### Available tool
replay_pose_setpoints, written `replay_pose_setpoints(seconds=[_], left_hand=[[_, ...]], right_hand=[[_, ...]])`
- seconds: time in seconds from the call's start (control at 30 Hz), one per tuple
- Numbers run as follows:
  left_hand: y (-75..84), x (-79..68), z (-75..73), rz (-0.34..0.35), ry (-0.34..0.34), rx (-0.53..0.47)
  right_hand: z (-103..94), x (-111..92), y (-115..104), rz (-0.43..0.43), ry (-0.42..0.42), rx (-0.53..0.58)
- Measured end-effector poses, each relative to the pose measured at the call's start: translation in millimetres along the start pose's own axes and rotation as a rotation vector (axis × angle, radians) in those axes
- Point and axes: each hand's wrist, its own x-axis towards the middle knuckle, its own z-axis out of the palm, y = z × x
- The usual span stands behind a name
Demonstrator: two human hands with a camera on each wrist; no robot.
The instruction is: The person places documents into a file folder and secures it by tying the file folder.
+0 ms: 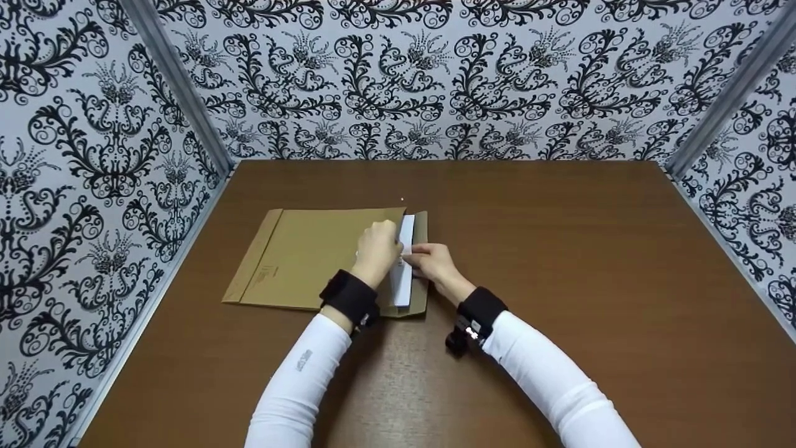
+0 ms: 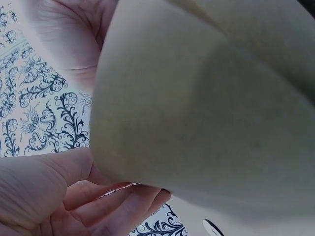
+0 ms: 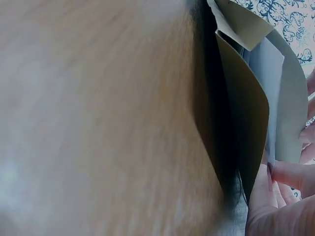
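A brown cardboard envelope (image 1: 317, 249) lies flat on the table, its mouth facing right. White papers (image 1: 403, 291) stick out of that mouth as a narrow strip. My left hand (image 1: 378, 252), its fingers curled, grips the upper panel at the mouth. From the right side, my right hand (image 1: 435, 264) pinches the edge of the papers, over the lower flap. In the right wrist view, thumb and fingers meet at the lower end of the papers (image 3: 268, 73), inside the gaping envelope (image 3: 246, 108). A bowed envelope panel (image 2: 162, 113) hides much of the left wrist view.
The brown wooden table (image 1: 559, 261) extends around the envelope. Behind it and at the sides stand walls (image 1: 435, 74) with black-and-white scroll patterns, joined by grey metal corner posts (image 1: 180, 81). A tiny white speck (image 1: 402, 199) lies beyond the envelope.
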Motion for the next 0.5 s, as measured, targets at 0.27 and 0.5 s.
replay_pose_setpoints(seconds=[0.27, 0.5], left_hand=[[-0.8, 1.5, -0.3, 0.000, -0.002, -0.006], [-4.2, 2.1, 6.3, 0.020, 0.020, -0.002]], right_hand=[[-6.5, -0.3, 3.8, 0.005, -0.004, 0.083], [-2.7, -2.3, 3.1, -0.015, 0.020, 0.075]])
